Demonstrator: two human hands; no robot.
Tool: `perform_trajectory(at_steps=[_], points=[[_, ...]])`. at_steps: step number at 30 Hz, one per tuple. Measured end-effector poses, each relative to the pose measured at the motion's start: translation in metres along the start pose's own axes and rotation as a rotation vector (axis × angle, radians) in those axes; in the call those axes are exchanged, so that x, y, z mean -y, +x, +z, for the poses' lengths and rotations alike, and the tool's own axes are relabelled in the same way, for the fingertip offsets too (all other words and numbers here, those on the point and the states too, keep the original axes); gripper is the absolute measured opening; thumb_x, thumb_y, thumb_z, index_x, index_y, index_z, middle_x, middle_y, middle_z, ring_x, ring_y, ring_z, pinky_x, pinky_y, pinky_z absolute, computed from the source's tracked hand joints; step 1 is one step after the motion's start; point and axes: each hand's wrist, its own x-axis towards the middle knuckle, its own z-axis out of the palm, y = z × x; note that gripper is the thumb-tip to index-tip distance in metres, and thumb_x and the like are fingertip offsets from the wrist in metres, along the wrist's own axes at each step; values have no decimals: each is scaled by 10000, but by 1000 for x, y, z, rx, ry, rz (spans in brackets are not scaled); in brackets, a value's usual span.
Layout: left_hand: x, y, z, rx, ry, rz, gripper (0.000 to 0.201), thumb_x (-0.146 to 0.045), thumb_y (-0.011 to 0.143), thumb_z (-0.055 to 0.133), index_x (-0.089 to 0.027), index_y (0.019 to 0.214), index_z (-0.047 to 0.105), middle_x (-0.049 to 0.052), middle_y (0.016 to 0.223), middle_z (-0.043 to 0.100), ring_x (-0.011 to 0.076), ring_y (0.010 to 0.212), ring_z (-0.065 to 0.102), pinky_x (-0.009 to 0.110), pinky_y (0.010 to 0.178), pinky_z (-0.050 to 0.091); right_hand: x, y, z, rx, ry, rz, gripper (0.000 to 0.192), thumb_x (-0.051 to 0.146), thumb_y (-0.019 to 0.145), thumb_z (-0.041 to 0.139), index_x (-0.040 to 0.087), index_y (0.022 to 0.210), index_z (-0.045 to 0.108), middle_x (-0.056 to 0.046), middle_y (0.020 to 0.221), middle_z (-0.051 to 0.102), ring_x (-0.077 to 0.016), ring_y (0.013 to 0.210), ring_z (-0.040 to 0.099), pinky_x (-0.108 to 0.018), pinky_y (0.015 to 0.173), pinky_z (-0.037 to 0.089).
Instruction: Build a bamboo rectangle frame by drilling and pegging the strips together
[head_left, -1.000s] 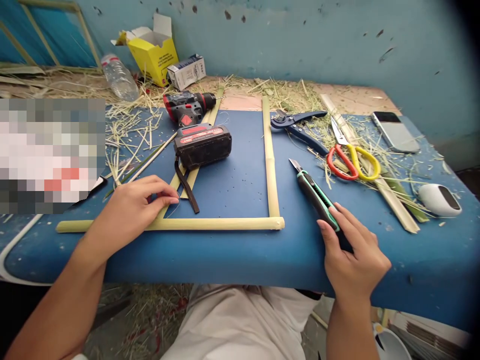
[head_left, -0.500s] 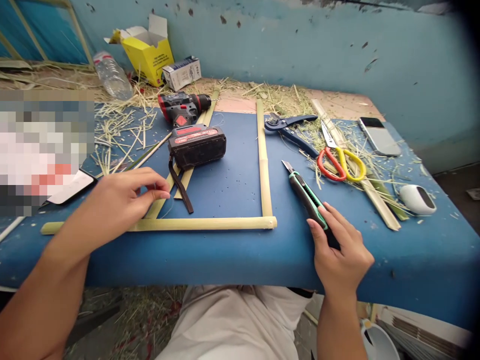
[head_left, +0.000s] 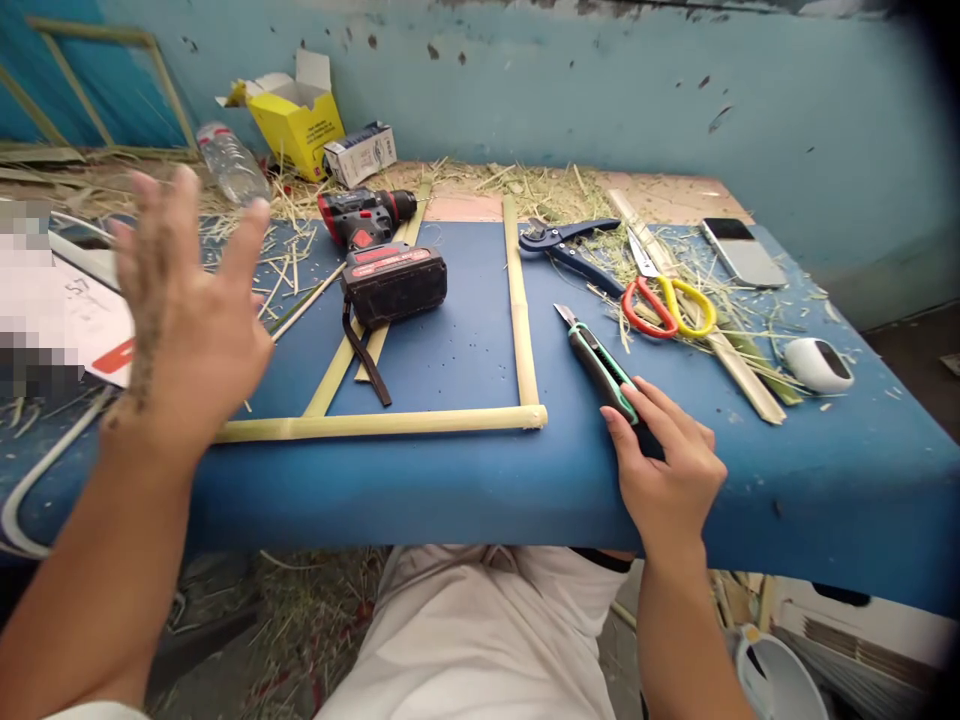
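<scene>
Left hand now lifted off the bamboo frame, fingers spread, empty; right hand clasping the green utility knife.

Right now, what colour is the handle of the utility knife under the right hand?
Mint green and black, on the utility knife under the right hand; head view.

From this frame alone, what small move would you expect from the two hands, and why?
Probably the right hand lifts the utility knife it rests on: the blade is out and the knife lies beside the bamboo frame. The left hand is raised, open and holding nothing, so it would likely drop to steady the frame.
</scene>
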Motion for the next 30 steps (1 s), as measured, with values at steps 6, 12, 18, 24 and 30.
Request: perform_trajectory(at_steps=[6,12,18,24,30], points=[[-57,-51,17,120,-292,294,435,-453,1055,609,-297,1459,644,90,1534,604,313,1444,560,514,1233,449,0,-2,1,-53,-90,34,299,361,997,702,227,1253,777,-124,1361,752,-329,1214,720,-550,1112,497],[-69,-77,37,287,-444,430,320,-265,1108,516,-283,1354,719,68,1283,733,220,1136,686,363,965,567,37,5,-8,111,62,-84,415,296,1009,682,279,1424,682,-119,1528,632,-329,1401,590,-540,1183,460],[-72,-87,42,134,-428,467,429,-63,1069,458,-251,1354,718,73,1212,766,213,1067,676,386,933,555,55,3,-5,389,277,-265,358,300,1009,713,279,1364,671,-66,1328,742,-261,1262,665,-451,1107,528],[-87,-107,43,87,-456,429,367,-94,1063,543,-248,1343,722,68,1196,776,208,1053,677,382,907,537,45,-11,-17,380,271,-248,321,297,1009,717,292,1328,680,-62,1288,743,-261,1239,665,-461,1086,525],[-99,-118,46,-8,-452,335,337,-139,1053,606,-287,1319,749,51,1120,791,208,986,672,388,877,545,48,-22,-13,307,267,-206,288,271,1010,707,290,1297,691,-64,1255,748,-250,1184,688,-449,1069,526]])
